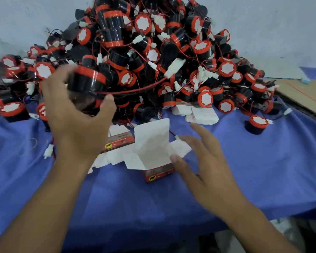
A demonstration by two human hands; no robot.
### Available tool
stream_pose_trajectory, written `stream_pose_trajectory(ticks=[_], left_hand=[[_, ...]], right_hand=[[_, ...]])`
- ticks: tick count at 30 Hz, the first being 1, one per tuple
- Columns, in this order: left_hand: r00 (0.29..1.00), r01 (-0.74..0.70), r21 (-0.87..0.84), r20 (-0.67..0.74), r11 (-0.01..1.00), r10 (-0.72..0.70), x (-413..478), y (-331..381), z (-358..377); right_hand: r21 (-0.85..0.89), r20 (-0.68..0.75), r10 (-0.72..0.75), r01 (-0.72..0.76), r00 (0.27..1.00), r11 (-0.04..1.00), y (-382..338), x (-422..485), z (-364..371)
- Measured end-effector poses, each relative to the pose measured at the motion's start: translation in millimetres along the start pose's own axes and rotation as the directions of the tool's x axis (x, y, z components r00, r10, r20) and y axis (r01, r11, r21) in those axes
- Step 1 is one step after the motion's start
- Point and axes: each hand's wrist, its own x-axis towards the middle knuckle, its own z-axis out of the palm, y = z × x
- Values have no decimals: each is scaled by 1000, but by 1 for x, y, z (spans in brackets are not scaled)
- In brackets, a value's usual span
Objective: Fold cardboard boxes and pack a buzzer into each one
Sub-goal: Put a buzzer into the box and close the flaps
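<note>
Your left hand [77, 115] curls round a buzzer [88, 82] at the edge of the pile [171, 42]; right hand [204, 161], fingers spread, beside the open box [153, 148]. Risk: the red lead [135, 89] trails into the pile, may snag and drag neighbours.

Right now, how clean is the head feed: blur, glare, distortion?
Head view: the left hand and the buzzer it grips are motion-blurred; the open box is sharp; even light, no glare; the wide lens bows the blue cloth at the edges.

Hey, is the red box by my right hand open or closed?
Open. The box stands with its lid flap raised and its side flaps spread; nothing shows inside.
</note>
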Motion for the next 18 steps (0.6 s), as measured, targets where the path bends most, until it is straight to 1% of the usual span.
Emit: stream_pose_trajectory(ticks=[2, 3, 4, 5, 6, 7, 8, 9, 10, 12, 14, 15, 16, 18], left_hand=[[998, -14, -258, 59, 966, 30, -8, 28, -3], [993, 14, -329, 117, 944, 26, -19, 41, -4], [981, 79, -377, 196, 923, -4, -30, 52, -5], [961, 134, -395, 276, 909, -22, -42, 60, -4], [943, 127, -368, 332, 921, 3, -53, 63, -2], [932, 50, -284, 359, 957, 58, -61, 64, 1], [918, -54, -183, 377, 982, 121, -67, 62, 4], [910, -137, -108, 378, 985, 168, -70, 60, 8], [911, -172, -55, 371, 984, 180, -71, 58, 10], [926, -170, 23, 346, 985, 152, -71, 54, 12], [941, -139, 88, 324, 986, 103, -72, 49, 12], [941, -134, 101, 326, 986, 94, -72, 46, 12], [937, -137, 108, 337, 985, 94, -73, 44, 13], [917, -170, 117, 382, 979, 113, -79, 44, 17]], right_hand=[[132, -161, 7, 15, 987, 991, -4, 5, -5], [240, -212, 38, 15, 976, 971, -7, 9, -7], [410, -217, 107, -9, 970, 912, -11, 15, -11], [606, -184, 162, -18, 970, 795, -15, 21, -15], [729, -166, 164, 10, 972, 684, -18, 23, -17], [763, -186, 93, 84, 978, 641, -19, 22, -17], [745, -210, 12, 153, 978, 649, -20, 18, -16], [732, -213, -36, 183, 976, 657, -20, 13, -15], [728, -187, -42, 167, 982, 665, -19, 10, -15], [730, -87, -15, 74, 996, 679, -13, 6, -17], [753, 77, 21, -72, 997, 654, -9, 5, -20], [764, 129, 15, -109, 992, 635, -8, 6, -21], [775, 150, 4, -120, 989, 620, -9, 7, -21], [787, 148, 8, -122, 989, 605, -10, 8, -19]])
